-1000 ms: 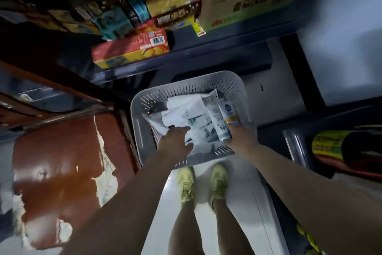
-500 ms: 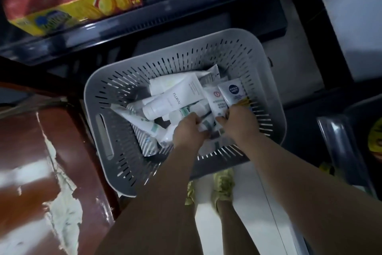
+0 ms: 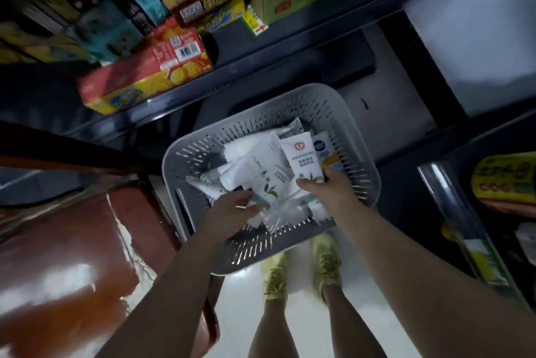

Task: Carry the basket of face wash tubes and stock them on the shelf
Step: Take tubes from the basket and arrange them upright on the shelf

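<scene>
A: ok so we've got the grey slotted basket (image 3: 359, 151) down low in front of the dark shelf (image 3: 261, 64), prob on the floor, can't say 100%. Face wash tubes (image 3: 255, 167) are heaped loose inside it.

B: yep. Our right hand (image 3: 327, 188) has its fingers curled round the white tube with the red logo (image 3: 303, 159), low on the body. Left hand (image 3: 232, 208) is in the pile, fingers bent onto a leaf-print tube (image 3: 268, 188), looks like a pinch tbh.

A: these should be light, squishy plastic, kinda slick imo. We'd grab mid-body, not the flat crimped end, or they'll slide out.

B: agreed. The shelf already has snack boxes, e.g. that red biscuit box (image 3: 145, 76), so gaps look tight.
</scene>
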Available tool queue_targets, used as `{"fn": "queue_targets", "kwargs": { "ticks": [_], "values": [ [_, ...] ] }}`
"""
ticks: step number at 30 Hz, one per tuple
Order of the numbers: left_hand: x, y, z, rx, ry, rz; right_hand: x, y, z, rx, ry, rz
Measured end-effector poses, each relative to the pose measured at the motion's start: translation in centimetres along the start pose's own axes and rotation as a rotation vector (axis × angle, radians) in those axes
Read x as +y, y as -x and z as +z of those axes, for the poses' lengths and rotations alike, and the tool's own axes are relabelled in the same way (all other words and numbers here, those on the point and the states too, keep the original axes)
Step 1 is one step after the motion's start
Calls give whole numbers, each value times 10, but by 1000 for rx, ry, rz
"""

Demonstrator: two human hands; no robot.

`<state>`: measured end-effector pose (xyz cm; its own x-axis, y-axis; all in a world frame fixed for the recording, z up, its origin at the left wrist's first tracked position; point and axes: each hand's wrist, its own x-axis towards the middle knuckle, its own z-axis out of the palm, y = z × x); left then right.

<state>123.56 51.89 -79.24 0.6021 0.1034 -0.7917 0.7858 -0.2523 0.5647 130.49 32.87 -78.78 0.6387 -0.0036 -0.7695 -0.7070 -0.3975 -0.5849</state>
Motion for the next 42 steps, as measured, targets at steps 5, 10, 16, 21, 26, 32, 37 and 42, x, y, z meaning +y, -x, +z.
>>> {"fn": "queue_targets", "kwargs": {
  "ticks": [5,10,16,21,26,32,37,42],
  "values": [
    [53,82,-18,-35,310,28,-62,94,-33,92,-262,-101],
    [127,179,-31,-183,370,253,-118,202,-72,159,-484,-202],
    [212,287,-21,-328,367,521,-169,332,-123,264,-758,-369],
    [274,364,4,-446,349,697,-184,428,-168,400,-920,-562],
    [304,418,37,-572,232,872,-167,499,-201,495,-966,-730],
    [304,471,95,-725,123,949,-113,565,-224,665,-960,-785],
    [287,513,150,-811,86,905,-60,606,-239,788,-991,-756],
    [276,550,192,-842,6,944,-21,637,-251,833,-1003,-776]
  ]
}}
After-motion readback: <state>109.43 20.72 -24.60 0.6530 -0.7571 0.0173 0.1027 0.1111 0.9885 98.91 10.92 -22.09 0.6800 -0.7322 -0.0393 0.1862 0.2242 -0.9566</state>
